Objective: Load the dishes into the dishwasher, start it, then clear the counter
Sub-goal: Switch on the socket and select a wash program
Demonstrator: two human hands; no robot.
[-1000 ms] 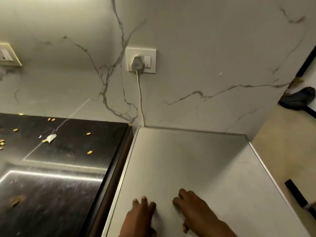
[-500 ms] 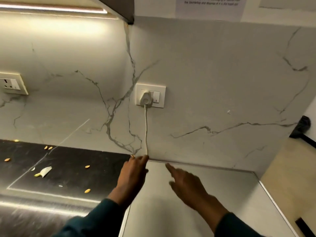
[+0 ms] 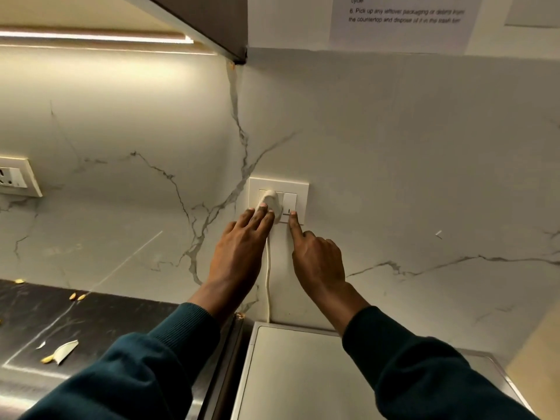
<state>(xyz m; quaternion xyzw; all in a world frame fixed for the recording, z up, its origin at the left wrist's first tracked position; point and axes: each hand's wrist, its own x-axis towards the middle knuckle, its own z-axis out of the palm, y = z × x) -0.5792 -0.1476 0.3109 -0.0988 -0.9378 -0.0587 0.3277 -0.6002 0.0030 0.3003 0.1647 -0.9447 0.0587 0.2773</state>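
Observation:
A white socket plate is set in the marble wall above the dishwasher's pale flat top. A white plug sits in it, and its cord drops behind the dishwasher. My left hand reaches up with straight fingers, the fingertips resting on the plug. My right hand points upward, the straight index fingertip pressing the lower edge of the rocker switch beside the plug; its other fingers are curled in. No dishes are in view.
The dark counter lies to the left, strewn with several yellow seeds and a torn white scrap. A second socket is on the far-left wall. A lit cabinet underside and a printed note hang above.
Both hands rose from the dishwasher top up the wall to the socket. The left now touches the plug and the right index finger presses the switch. The view tilted upward.

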